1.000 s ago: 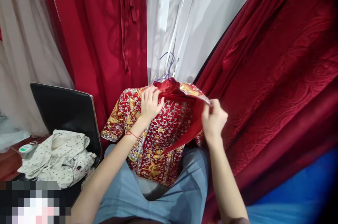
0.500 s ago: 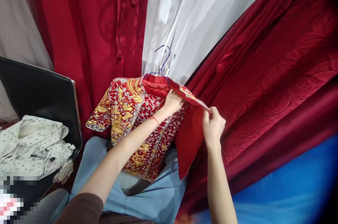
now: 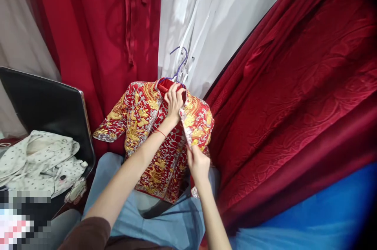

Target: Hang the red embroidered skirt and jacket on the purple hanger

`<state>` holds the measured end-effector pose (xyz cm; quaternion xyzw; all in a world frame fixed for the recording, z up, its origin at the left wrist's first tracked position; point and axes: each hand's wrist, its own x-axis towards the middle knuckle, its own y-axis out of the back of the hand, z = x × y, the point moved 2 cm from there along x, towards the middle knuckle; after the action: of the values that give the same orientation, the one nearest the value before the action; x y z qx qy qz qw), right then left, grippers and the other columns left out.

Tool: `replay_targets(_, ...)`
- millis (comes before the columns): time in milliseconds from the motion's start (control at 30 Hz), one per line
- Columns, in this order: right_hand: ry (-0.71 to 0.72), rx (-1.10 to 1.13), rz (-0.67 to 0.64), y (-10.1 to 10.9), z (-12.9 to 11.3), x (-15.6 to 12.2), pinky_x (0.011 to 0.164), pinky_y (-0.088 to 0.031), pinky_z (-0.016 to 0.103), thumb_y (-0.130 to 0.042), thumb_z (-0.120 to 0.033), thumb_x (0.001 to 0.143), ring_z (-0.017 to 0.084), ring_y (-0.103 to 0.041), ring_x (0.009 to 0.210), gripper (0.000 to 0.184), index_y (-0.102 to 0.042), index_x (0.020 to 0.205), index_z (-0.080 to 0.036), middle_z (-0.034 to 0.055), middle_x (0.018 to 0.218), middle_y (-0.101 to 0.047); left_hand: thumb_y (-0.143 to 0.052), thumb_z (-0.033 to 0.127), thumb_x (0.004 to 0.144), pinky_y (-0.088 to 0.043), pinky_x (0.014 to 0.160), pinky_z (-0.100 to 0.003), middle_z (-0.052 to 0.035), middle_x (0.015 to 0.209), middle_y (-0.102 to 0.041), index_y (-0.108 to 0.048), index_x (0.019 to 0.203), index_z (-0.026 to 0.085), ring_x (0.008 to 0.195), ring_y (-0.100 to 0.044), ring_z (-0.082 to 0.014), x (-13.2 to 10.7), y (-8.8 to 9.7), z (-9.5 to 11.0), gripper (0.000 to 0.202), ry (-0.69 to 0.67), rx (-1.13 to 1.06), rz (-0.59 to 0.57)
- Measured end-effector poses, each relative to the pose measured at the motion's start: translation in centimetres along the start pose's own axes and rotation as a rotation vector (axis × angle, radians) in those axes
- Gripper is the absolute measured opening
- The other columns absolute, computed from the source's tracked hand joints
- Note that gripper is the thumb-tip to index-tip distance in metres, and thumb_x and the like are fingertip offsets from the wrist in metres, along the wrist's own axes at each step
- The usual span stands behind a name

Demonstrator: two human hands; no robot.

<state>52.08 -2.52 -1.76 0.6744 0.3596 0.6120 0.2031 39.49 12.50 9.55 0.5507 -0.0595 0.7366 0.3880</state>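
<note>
A small red jacket (image 3: pixel 141 124) with gold and silver embroidery hangs on a purple wire hanger (image 3: pixel 178 65) above my lap. My left hand (image 3: pixel 174 100) is closed on the jacket's red collar, just under the hanger hook. My right hand (image 3: pixel 198 164) pinches the front edge of the jacket's right panel lower down, and that panel lies shut over the front with its embroidery facing me.
Red drapes (image 3: pixel 294 85) hang to the right and back left, with white fabric (image 3: pixel 212 18) between them. A black chair (image 3: pixel 44 101) on the left holds a white dotted garment (image 3: pixel 38 163). Blue cloth (image 3: pixel 309 214) lies at lower right.
The right panel, held open with its red lining showing, has been folded shut over the front. My right hand dropped lower and leftward; my left hand rose to the collar.
</note>
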Motion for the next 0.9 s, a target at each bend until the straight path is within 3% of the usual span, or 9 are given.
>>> replay_targets(133, -0.025, -0.065, -0.085, -4.6, -1.4, 1.4, 0.055, -0.032, 0.026, -0.035, -0.027, 0.100, 0.017, -0.061, 0.059, 0.031, -0.063, 0.092, -0.019, 0.0083, 0.076, -0.068, -0.044, 0.024, 0.095, -0.020, 0.117, -0.058, -0.0158, 0.153, -0.045, -0.051, 0.137, 0.021, 0.150, -0.026, -0.0307, 4.3, 3.1, -2.2, 0.043, -0.383, 0.023, -0.217)
replay_targets(200, -0.057, -0.088, -0.098, -5.7, -0.9, 2.7, 0.054, -0.031, 0.026, -0.035, -0.024, 0.098, 0.017, -0.061, 0.060, 0.029, -0.063, 0.096, -0.017, 0.0092, 0.078, -0.069, -0.052, 0.030, 0.092, -0.020, 0.118, -0.055, -0.0164, 0.146, -0.053, -0.054, 0.135, 0.019, 0.148, -0.030, -0.0312, 6.3, 4.3, -3.1, 0.044, -0.526, 0.029, -0.337)
replay_targets(300, -0.079, -0.088, -0.104, -6.0, 0.0, 4.3, 0.055, -0.031, 0.025, -0.034, -0.025, 0.099, 0.017, -0.060, 0.061, 0.030, -0.063, 0.100, -0.016, 0.0088, 0.079, -0.069, -0.050, 0.034, 0.096, -0.027, 0.114, -0.049, -0.0147, 0.126, -0.066, -0.066, 0.120, 0.020, 0.139, -0.043, -0.0287, 8.8, 5.1, -3.7, 0.032, -0.619, 0.022, -0.421)
replay_targets(467, -0.115, -0.037, -0.142, -5.0, 0.3, 4.9, 0.058, -0.031, 0.024, -0.036, -0.026, 0.099, 0.017, -0.061, 0.065, 0.030, -0.063, 0.105, -0.015, 0.0089, 0.080, -0.070, -0.051, 0.034, 0.097, -0.036, 0.102, -0.043, -0.0135, 0.102, -0.070, -0.074, 0.098, 0.019, 0.116, -0.057, -0.0285, 10.9, 4.6, -2.8, 0.027, -0.624, 0.126, -0.529)
replay_targets(633, -0.180, 0.010, -0.159, -3.8, -1.5, 5.5, 0.059, -0.030, 0.024, -0.034, -0.030, 0.101, 0.016, -0.058, 0.062, 0.034, -0.063, 0.108, -0.014, 0.0080, 0.079, -0.070, -0.058, 0.033, 0.094, -0.034, 0.103, -0.043, -0.0164, 0.101, -0.069, -0.073, 0.099, 0.012, 0.115, -0.057, -0.0311, 10.9, 3.8, -1.2, 0.026, -0.501, 0.164, -0.479)
replay_targets(767, -0.226, 0.091, -0.052, -1.8, -5.2, 7.1, 0.059, -0.032, 0.025, -0.033, -0.031, 0.103, 0.017, -0.057, 0.061, 0.035, -0.063, 0.105, -0.014, 0.0080, 0.076, -0.068, -0.052, 0.024, 0.096, -0.035, 0.101, -0.044, -0.0186, 0.100, -0.070, -0.071, 0.101, 0.008, 0.114, -0.058, -0.0318, 10.5, 2.6, -0.5, 0.025, -0.418, 0.149, -0.432)
replay_targets(900, -0.166, 0.280, 0.112, -0.1, -10.3, 8.0, 0.061, -0.034, 0.027, -0.029, -0.034, 0.104, 0.017, -0.056, 0.059, 0.037, -0.060, 0.095, -0.017, 0.0063, 0.072, -0.065, -0.041, 0.012, 0.096, -0.036, 0.099, -0.049, -0.0206, 0.098, -0.072, -0.071, 0.100, 0.005, 0.110, -0.061, -0.0320, 10.8, 0.9, -0.9, 0.031, -0.406, 0.138, -0.394)
